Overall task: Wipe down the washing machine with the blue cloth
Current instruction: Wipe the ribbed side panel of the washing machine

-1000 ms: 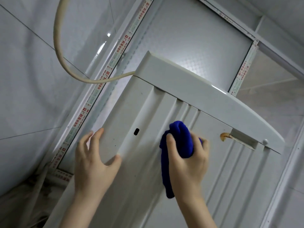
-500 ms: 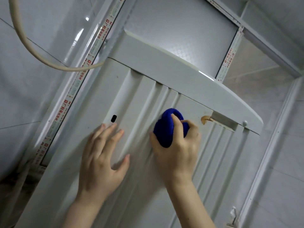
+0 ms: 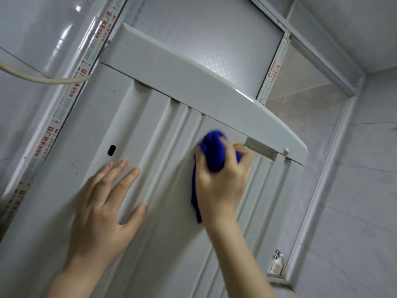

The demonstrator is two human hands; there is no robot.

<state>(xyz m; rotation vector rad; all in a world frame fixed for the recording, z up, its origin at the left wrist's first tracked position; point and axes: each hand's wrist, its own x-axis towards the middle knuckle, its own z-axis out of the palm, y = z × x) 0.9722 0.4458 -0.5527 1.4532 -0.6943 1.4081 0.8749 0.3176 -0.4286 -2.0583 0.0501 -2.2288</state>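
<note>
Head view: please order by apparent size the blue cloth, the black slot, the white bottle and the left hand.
1. left hand, though nearest the camera
2. blue cloth, partly hidden
3. white bottle
4. black slot

Left hand (image 3: 103, 203): open, fingers spread, palm laid flat. Right hand (image 3: 223, 179): fingers curled in a closed grip on the blue cloth (image 3: 212, 151), forearm reaching up from bottom right.

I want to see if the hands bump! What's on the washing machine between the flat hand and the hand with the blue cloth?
In the head view, only bare ribbed washing machine panel lies between the left hand and the right hand gripping the blue cloth.
</note>
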